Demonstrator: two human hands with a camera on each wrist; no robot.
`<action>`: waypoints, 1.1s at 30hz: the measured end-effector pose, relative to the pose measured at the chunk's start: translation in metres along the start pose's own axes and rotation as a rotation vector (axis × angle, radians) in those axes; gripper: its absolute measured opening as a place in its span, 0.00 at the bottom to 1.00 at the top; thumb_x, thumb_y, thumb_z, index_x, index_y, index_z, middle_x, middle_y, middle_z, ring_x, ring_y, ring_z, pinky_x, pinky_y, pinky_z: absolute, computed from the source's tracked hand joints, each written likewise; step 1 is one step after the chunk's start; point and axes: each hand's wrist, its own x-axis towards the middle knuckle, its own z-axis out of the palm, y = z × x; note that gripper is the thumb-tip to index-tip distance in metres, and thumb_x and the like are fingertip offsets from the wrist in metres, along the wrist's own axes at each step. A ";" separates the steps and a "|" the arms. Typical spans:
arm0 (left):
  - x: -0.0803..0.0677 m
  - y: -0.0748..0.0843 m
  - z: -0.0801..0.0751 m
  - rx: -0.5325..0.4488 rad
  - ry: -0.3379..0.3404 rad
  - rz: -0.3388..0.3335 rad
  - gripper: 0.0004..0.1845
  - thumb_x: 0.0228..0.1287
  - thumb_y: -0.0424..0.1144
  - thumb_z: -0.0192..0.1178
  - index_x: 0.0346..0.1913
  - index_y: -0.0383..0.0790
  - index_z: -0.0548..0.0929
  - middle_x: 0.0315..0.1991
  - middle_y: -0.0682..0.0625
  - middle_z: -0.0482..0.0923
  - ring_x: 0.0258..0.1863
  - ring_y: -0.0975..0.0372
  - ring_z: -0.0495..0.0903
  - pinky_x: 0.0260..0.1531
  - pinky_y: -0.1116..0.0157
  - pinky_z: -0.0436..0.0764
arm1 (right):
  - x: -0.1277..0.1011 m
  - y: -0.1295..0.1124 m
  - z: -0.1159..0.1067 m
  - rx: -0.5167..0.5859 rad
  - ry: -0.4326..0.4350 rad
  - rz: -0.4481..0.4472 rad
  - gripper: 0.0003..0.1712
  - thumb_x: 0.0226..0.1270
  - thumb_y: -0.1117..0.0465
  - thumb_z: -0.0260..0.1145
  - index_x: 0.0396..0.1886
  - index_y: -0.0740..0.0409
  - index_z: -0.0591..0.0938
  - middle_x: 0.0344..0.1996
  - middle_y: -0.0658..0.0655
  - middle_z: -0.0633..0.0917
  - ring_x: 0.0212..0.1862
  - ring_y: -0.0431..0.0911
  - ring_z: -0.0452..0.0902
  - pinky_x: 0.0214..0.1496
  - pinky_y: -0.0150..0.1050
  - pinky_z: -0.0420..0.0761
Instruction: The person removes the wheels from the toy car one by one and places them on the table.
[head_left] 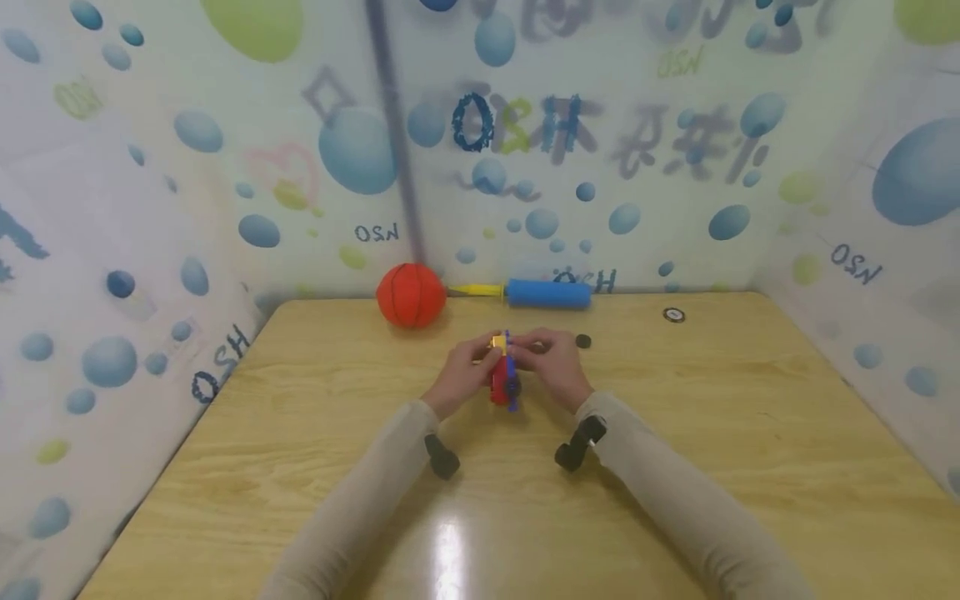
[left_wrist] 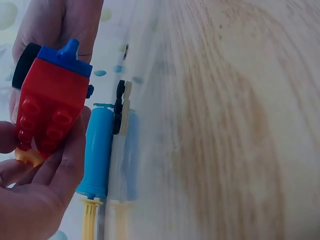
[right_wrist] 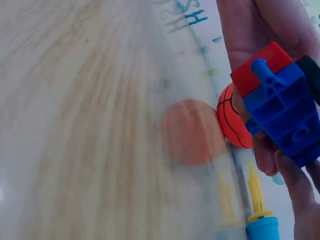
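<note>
The wooden table (head_left: 712, 467) carried everything, its far edge running against the spotted backdrop. Against that far edge, left of its middle, sat an orange basketball (head_left: 411, 295), and just beside it to the right lay a blue hand pump (head_left: 547, 293) with its yellow nozzle (head_left: 475, 290) pointing at the ball; whether the nozzle touched the ball could not be told. Both forearms in beige sleeves (head_left: 360, 508) reached in from the near edge and met over the middle of the table, nearer the far edge than the near one.

The left hand (head_left: 461, 377) and the right hand (head_left: 551, 367) together held 1 toy block vehicle (head_left: 504, 379) between them, lifted clear of the wood. From the left wrist view, the left fingers (left_wrist: 47, 190) were curled loosely beneath the red studded block (left_wrist: 47, 112), cupping it, with a yellow piece (left_wrist: 27, 156) showing under it. From the right wrist view, the right fingers (right_wrist: 295, 185) wrapped behind the blue base plate (right_wrist: 285, 112), and a black wheel (right_wrist: 311, 70) showed at its edge.

2 small dark discs lay near the far edge on the right: 1 ringed disc (head_left: 673, 314) and, closer to the hands, 1 plain disc (head_left: 582, 341).
</note>
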 end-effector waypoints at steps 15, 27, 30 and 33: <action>-0.005 -0.002 -0.010 -0.400 -0.162 -0.121 0.32 0.80 0.40 0.47 0.80 0.63 0.51 0.74 0.40 0.67 0.67 0.51 0.76 0.66 0.52 0.77 | 0.007 0.000 0.004 -0.019 0.032 -0.027 0.13 0.66 0.66 0.70 0.46 0.72 0.85 0.52 0.67 0.86 0.57 0.55 0.85 0.54 0.41 0.86; -0.004 0.001 -0.004 -0.443 -0.105 -0.072 0.27 0.80 0.36 0.45 0.76 0.64 0.63 0.66 0.31 0.73 0.53 0.58 0.84 0.55 0.61 0.84 | 0.003 -0.010 -0.006 -0.228 0.007 -0.075 0.15 0.67 0.61 0.70 0.52 0.58 0.87 0.53 0.59 0.88 0.54 0.51 0.85 0.57 0.42 0.84; -0.003 0.003 -0.003 -0.466 -0.091 -0.065 0.27 0.81 0.34 0.44 0.75 0.64 0.64 0.63 0.34 0.75 0.50 0.57 0.84 0.49 0.64 0.85 | -0.002 -0.013 -0.007 -0.242 0.004 -0.091 0.16 0.67 0.62 0.70 0.53 0.58 0.86 0.54 0.61 0.87 0.52 0.54 0.86 0.54 0.45 0.86; -0.003 0.005 -0.003 -0.457 -0.085 -0.052 0.28 0.81 0.33 0.42 0.74 0.65 0.65 0.61 0.33 0.75 0.48 0.57 0.83 0.44 0.65 0.84 | -0.005 -0.012 -0.009 -0.242 0.016 -0.098 0.16 0.67 0.62 0.70 0.53 0.59 0.86 0.53 0.62 0.87 0.49 0.55 0.86 0.49 0.44 0.88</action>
